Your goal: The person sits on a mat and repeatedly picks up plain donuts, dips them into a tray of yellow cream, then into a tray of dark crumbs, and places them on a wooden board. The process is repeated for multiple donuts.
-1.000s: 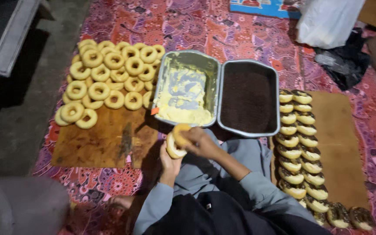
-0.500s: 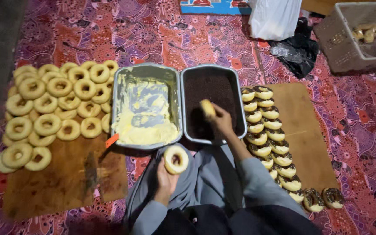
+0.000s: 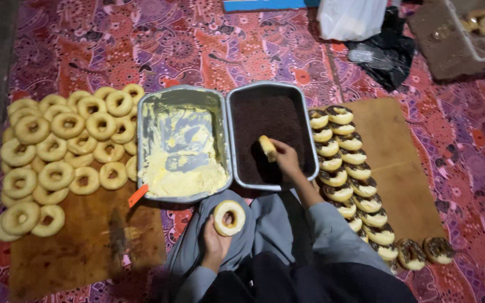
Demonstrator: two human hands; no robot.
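Doughnut halves over the topping trays

The right hand grips a cream-spread doughnut half over the tray of dark chocolate sprinkles; the left hand is closed round a plain doughnut ring above the lap, just below the tray of yellow cream. Plain doughnuts lie on the left wooden board, coated ones to the right.

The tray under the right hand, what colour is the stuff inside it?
Dark brown, filling the metal tray. Best seen in the head view.

Dull, scuffed metal trays, one smeared with glossy cream; matt wooden boards; patterned woven cloth underneath; crinkly white plastic bag.
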